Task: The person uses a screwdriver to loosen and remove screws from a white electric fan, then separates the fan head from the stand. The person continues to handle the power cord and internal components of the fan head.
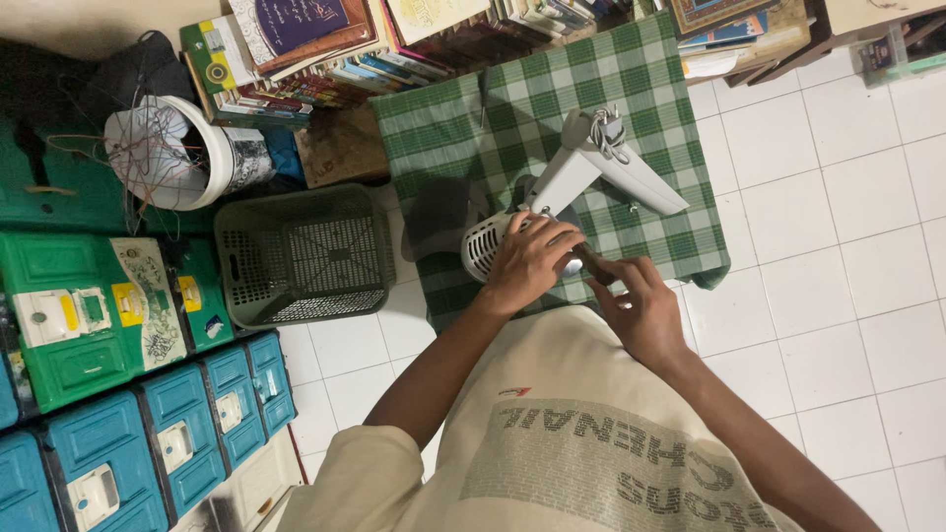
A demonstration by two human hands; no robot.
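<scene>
A white fan point(581, 172) lies on a green checked cloth point(463, 123) on the floor, its stand and base pointing away, a grey cord coiled at the base. My left hand point(529, 261) is clasped over the fan's round vented motor housing. My right hand point(639, 300) is just to its right, fingers closed on a thin dark tool whose tip meets the housing; the tool is mostly hidden.
A green plastic basket point(301, 256) sits left of the cloth. A white bucket point(172, 153) of wires stands further left. Green and blue boxes point(128, 365) line the left side. Stacked books point(325, 44) run along the top. White tiles point(847, 246) lie to the right.
</scene>
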